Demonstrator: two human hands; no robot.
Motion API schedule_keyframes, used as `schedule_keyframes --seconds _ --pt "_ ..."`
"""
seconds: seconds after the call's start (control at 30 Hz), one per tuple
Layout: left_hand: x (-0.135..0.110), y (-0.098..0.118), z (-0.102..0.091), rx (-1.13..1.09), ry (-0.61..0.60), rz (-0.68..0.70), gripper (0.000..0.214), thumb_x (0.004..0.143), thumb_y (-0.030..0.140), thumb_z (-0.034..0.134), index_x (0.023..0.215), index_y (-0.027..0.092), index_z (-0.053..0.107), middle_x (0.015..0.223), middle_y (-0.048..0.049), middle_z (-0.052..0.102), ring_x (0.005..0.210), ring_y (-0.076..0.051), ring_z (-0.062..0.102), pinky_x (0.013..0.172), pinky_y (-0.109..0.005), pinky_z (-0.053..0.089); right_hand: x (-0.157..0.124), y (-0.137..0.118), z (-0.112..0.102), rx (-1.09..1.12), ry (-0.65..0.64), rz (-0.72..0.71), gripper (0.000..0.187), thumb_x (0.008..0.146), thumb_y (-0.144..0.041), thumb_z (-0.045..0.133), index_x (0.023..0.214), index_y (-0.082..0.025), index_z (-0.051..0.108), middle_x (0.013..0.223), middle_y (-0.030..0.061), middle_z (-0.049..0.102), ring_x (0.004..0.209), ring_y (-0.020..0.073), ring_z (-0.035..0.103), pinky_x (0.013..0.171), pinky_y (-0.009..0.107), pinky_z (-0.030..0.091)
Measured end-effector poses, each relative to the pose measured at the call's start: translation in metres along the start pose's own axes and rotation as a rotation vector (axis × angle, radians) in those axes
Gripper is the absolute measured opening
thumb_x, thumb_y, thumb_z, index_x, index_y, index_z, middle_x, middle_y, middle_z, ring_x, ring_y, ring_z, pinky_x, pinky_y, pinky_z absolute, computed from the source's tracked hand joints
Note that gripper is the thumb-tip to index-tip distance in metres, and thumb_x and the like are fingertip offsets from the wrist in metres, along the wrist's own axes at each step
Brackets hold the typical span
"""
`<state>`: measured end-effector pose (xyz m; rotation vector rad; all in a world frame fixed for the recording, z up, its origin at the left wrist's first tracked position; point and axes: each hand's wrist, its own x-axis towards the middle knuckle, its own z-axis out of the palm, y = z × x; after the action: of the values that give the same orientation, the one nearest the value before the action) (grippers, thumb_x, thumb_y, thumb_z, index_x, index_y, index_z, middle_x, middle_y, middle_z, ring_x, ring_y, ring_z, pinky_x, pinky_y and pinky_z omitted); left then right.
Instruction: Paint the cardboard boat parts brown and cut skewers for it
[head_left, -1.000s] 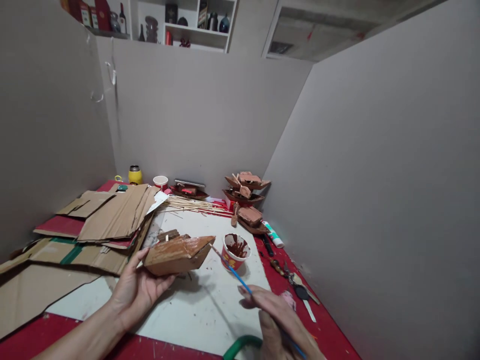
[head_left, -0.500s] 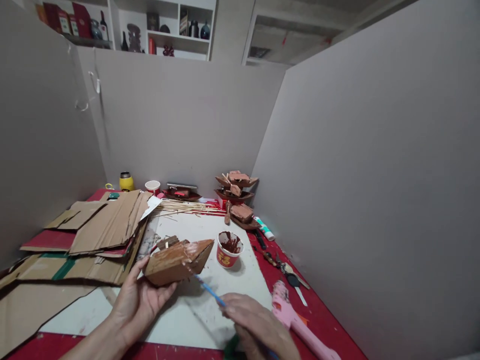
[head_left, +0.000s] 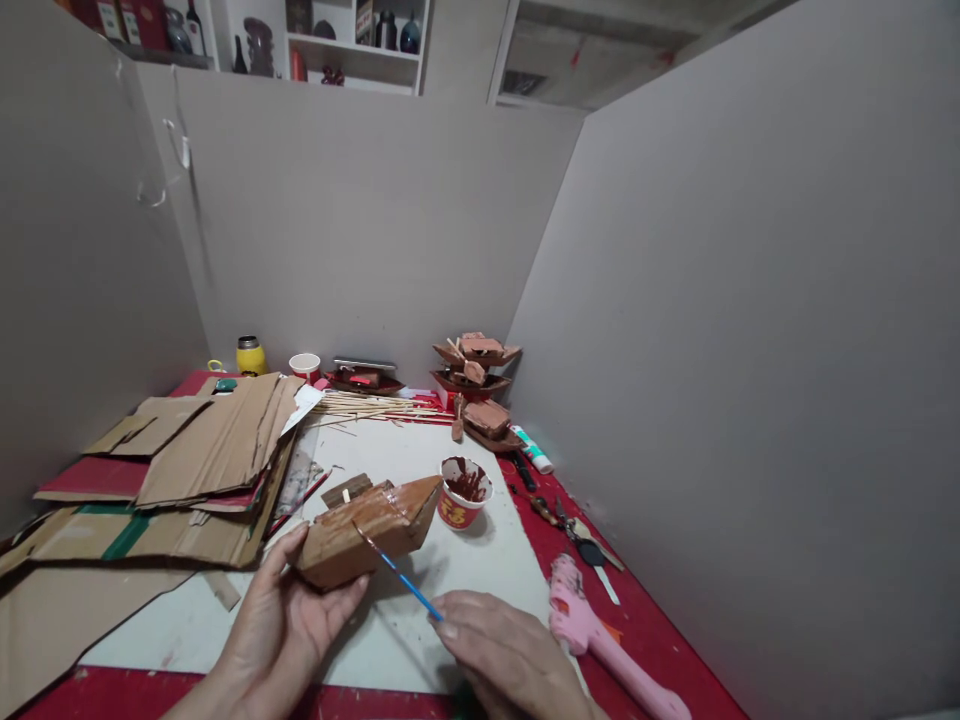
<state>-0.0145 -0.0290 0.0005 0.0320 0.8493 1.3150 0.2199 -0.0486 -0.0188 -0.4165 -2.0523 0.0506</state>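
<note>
My left hand (head_left: 281, 625) grips a brown-painted cardboard boat model (head_left: 367, 530) from below and lifts it above the white work sheet (head_left: 450, 590). My right hand (head_left: 510, 655) pinches a thin blue-handled paintbrush (head_left: 401, 578), whose tip rests on the side of the boat's hull. A red paper cup of brown paint (head_left: 465, 492) stands just right of the boat's bow.
Cardboard sheets (head_left: 202, 450) are piled on the left. A pink glue gun (head_left: 607, 645) lies at the right, beside small tools (head_left: 577, 530). Bamboo sticks (head_left: 375, 407), stacked finished boats (head_left: 480, 385), a yellow flask (head_left: 249, 355) and a cup (head_left: 304, 367) line the back. Grey partition walls enclose the table.
The brush tip has left the paint cup and come onto the boat's hull, travelling leftward along it. My left hand has tilted the boat slightly. The camera has shifted.
</note>
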Motion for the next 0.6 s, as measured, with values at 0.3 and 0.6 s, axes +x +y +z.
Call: schedule_keyframes --seconds 0.3,0.6 --pt "0.004 0.001 0.001 0.037 -0.014 0.126 0.025 0.091 0.015 0.061 0.116 0.013 0.061 0.112 -0.0178 0.074 0.086 -0.03 0.077 0.069 -0.044 0.067 -0.006 -0.003 -0.001 -0.072 0.061 0.108 0.043 0.099 -0.011 0.053 0.141 -0.021 0.059 0.105 0.0097 0.082 0.098 0.0234 0.079 0.089 0.035 0.065" --pt "0.002 0.006 0.001 0.04 -0.017 0.165 0.017 0.091 0.016 0.061 0.107 0.016 0.063 0.105 -0.0129 0.077 0.084 -0.028 0.078 0.069 -0.044 0.067 0.005 -0.01 -0.021 -0.172 0.216 0.254 0.028 0.098 -0.012 0.057 0.121 -0.024 0.068 0.1 0.0077 0.081 0.095 0.0221 0.078 0.086 0.035 0.064"
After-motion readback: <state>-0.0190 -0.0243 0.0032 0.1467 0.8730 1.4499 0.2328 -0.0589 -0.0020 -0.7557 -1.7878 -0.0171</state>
